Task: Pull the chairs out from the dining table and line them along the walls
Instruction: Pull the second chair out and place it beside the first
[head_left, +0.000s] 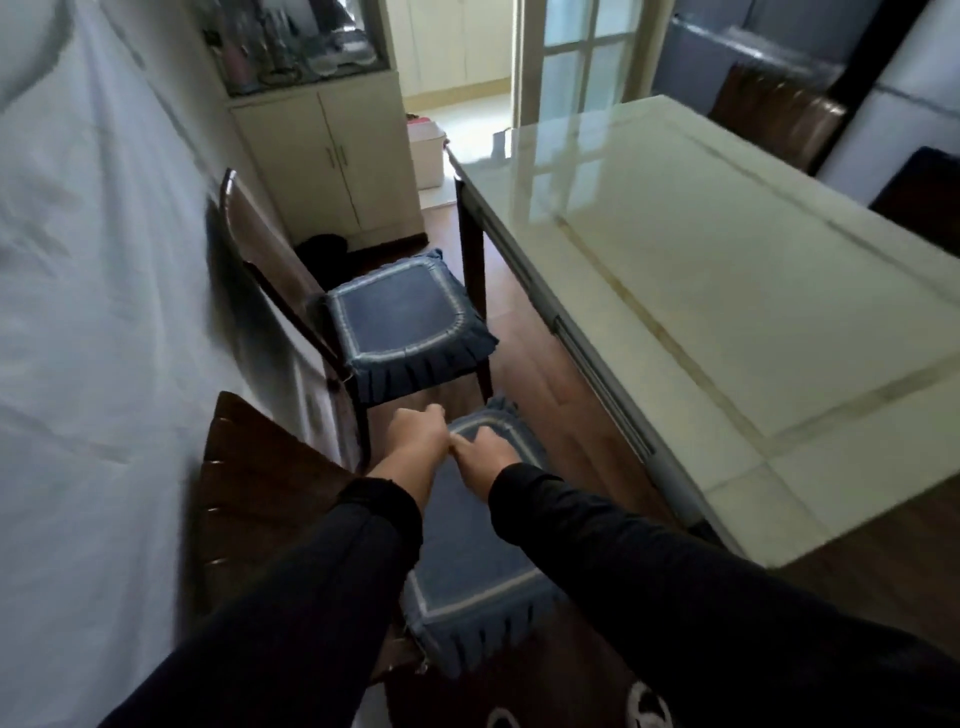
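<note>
Head view: a person in black sleeves reaches down with both hands to the far edge of the near chair (470, 566), which stands with its dark slatted wooden back against the white wall (93, 312). The left hand (415, 434) is curled into a loose fist at the seat's far corner; the right hand (485, 454), knuckles up, presses on the blue seat cushion with fingers bent, and whether either actually grips the fabric cannot be told. The two hands touch each other. Just beyond them a second chair (400, 327) of the same kind stands along the same wall, its padded blue cover stitched with a pale border and a pleated skirt. To the right, well clear of both chairs, sits the dining table (727, 291), its glossy cream top rectangular and reflective, on dark legs. The floor (540, 374) is brown wood boards; a cream cabinet (332, 161) stands in the far corner
</note>
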